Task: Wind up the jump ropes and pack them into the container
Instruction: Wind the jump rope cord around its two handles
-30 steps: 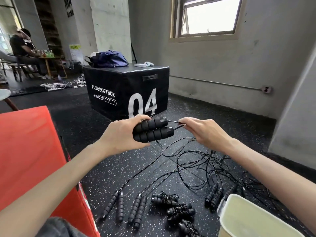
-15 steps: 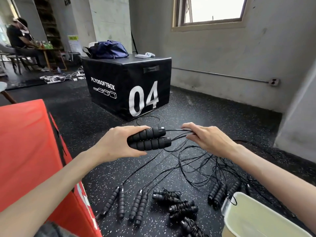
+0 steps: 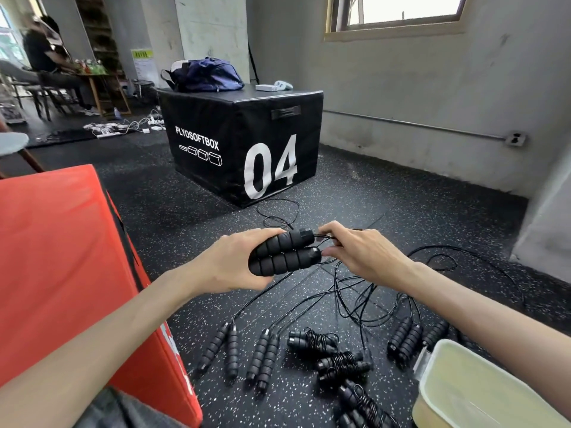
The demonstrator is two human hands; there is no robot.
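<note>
Two black ribbed foam handles [image 3: 282, 253] lie side by side in the left hand [image 3: 228, 264], whose fingers and thumb are curled round them, cap ends toward the right hand [image 3: 361, 253]. That hand pinches the thin black cord [image 3: 321, 237] just where it leaves the handles, fingertips closed on it. From there the cord drops in loose tangled loops [image 3: 364, 291] onto the speckled black rubber floor [image 3: 386, 211], one loop reaching toward the black plyo box [image 3: 247, 143] marked 04. Nearer the lower edge of the floor lie two unwound handle pairs [image 3: 241, 350] side by side, then three wound ropes [image 3: 336, 359] — cords wrapped round their handles — and another group of handles [image 3: 408, 336] just beside the pale plastic container [image 3: 482, 393] at the lower right corner. A red padded box [image 3: 55, 257] stands at the left. On the plyo box sit a navy duffel bag [image 3: 205, 74] and small white items, too small to name.
</note>
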